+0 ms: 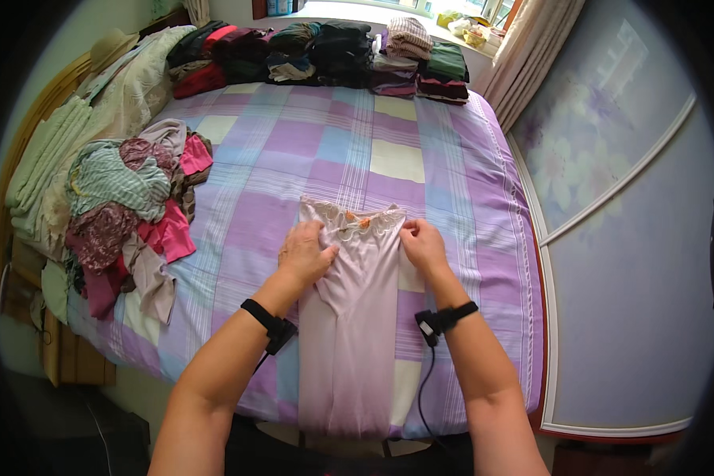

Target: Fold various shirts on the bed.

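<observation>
A pale pink garment [366,333] lies lengthwise on the bed in front of me, in a long narrow shape. Cream lace and small orange flower trim adorn its top, where the neckline seems to be. Over the upper left edge rests my left hand [306,253], palm down on the cloth, thumb apart from the fingers. My right hand [421,244] pinches the upper right edge between thumb and fingers. The garment's lower end reaches the near edge of the bed. Each wrist wears a black strap with a small device.
A plaid sheet [291,172] covers the bed. Loose clothes [119,184] are heaped at left, beside a light green folded blanket [47,154]. Several folded clothing stacks [342,53] line the far edge. A sliding-door wardrobe [630,285] stands close at right.
</observation>
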Demonstrator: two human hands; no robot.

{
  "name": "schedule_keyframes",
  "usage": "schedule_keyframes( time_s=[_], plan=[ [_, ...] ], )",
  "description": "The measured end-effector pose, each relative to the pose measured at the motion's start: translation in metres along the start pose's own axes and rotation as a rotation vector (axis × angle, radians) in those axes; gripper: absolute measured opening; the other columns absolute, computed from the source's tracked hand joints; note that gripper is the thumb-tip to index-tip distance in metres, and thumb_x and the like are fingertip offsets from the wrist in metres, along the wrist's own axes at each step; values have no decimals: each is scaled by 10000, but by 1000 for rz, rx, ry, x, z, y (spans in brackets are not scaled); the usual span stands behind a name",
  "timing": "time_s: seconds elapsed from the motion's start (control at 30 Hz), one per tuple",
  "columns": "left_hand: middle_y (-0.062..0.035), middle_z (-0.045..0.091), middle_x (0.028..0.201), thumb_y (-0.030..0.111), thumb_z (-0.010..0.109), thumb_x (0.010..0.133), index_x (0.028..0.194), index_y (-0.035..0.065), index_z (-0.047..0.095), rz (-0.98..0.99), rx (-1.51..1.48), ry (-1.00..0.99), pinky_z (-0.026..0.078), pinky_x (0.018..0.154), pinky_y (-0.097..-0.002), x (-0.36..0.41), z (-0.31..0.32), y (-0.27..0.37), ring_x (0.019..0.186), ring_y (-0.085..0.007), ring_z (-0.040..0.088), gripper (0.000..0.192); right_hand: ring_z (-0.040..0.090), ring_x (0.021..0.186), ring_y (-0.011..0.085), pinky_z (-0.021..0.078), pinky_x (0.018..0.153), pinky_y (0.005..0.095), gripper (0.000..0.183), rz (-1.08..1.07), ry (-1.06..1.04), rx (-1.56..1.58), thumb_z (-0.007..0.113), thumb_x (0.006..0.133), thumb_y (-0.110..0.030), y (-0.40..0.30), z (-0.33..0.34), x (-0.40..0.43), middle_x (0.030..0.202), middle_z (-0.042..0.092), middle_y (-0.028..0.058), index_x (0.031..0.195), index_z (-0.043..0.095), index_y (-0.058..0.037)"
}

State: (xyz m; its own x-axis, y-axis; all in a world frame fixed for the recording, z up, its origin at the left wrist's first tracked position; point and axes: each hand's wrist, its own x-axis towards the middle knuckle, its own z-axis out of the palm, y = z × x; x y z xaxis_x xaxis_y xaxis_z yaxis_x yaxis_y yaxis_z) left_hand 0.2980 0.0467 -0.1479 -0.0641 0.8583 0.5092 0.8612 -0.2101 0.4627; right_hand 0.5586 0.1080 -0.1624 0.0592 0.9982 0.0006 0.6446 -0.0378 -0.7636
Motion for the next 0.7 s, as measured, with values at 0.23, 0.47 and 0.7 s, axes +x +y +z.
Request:
schedule_keyframes(
  time_s=[0.23, 0.47, 0.7],
  plan=[
    [-132, 665, 701, 182, 745, 820, 825, 1, 661, -323, -363, -436, 524, 644, -378, -16, 3, -13, 666, -273, 673, 200, 675, 949, 257, 534, 852, 384, 258, -59, 92, -36, 657, 876, -212, 4, 53, 44, 1047, 673, 116, 1085, 736, -83],
    [-169, 687, 755, 225, 707, 789, 825, 24, 662, -500, -303, -550, 521, 672, -421, -10, 9, -31, 726, -343, 685, 210, 650, 862, 263, 524, 796, 393, 269, -75, 218, 78, 660, 873, -195, 15, 68, 45, 959, 652, 96, 1107, 732, -83],
    [-86, 667, 727, 174, 683, 861, 847, 13, 649, -553, -577, -467, 488, 592, -321, 6, 18, -30, 638, -187, 638, 165, 664, 892, 254, 531, 813, 391, 302, 63, 82, 75, 668, 889, -249, 19, 54, 64, 952, 660, 98, 1128, 727, -75]
  ],
)
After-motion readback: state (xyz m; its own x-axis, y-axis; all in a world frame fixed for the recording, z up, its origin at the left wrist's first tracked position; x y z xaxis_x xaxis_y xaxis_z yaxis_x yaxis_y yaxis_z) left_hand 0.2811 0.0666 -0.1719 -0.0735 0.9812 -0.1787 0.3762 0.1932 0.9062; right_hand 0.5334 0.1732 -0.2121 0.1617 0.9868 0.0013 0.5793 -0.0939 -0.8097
